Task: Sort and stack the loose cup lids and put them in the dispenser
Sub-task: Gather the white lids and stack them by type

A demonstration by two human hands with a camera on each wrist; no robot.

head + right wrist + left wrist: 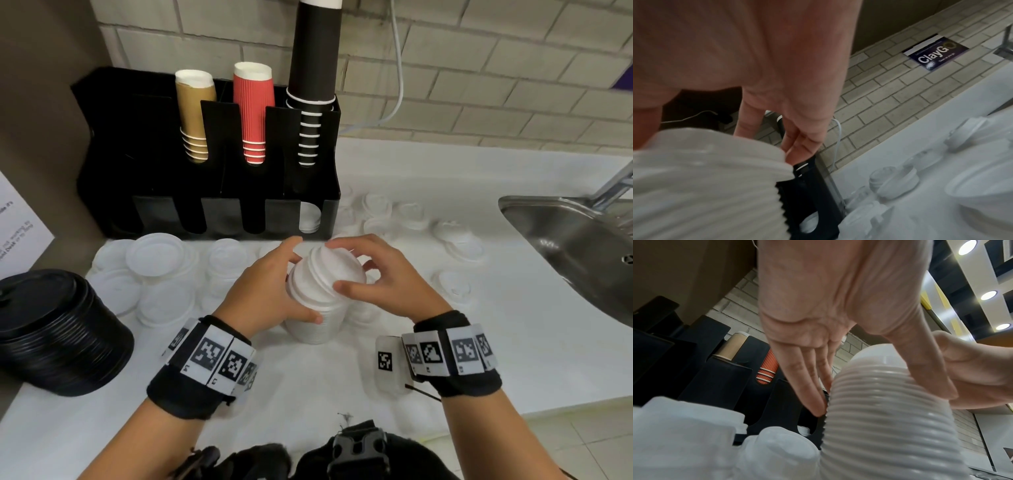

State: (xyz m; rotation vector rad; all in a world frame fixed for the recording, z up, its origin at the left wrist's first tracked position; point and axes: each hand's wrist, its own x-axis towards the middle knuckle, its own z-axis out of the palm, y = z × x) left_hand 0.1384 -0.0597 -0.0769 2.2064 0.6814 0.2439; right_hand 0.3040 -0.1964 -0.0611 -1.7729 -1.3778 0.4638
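The task is judged to be partly done. A tall stack of white lids [317, 301] is held upright on the white worktop [513, 359] in front of the dispenser [212, 205]; the left hand [263, 291] is wrapped around its side with fingers and thumb curled against the ribbed edges, and the right hand [380, 274] pinches the top lid [334, 265] by its rim, apparently seating it on the stack. A stack of black lids [58, 332] stands finished at the left edge of the worktop, not yet in the dispenser. Many loose white lids [161, 274] lie scattered left of the hands, some larger than others, and more loose lids [455, 240] are spread toward the sink [565, 240], so much sorting is judged to remain. In the dispenser's upper row, 3 slots are filled: brown cups [195, 113], red ribbed cups [253, 113] and a tall column of black cups [313, 85]. Of the lower slots, only the rightmost is seen to hold white lids [310, 219]; the others look dark, and their contents cannot be told. The sink shows nothing in its visible part.
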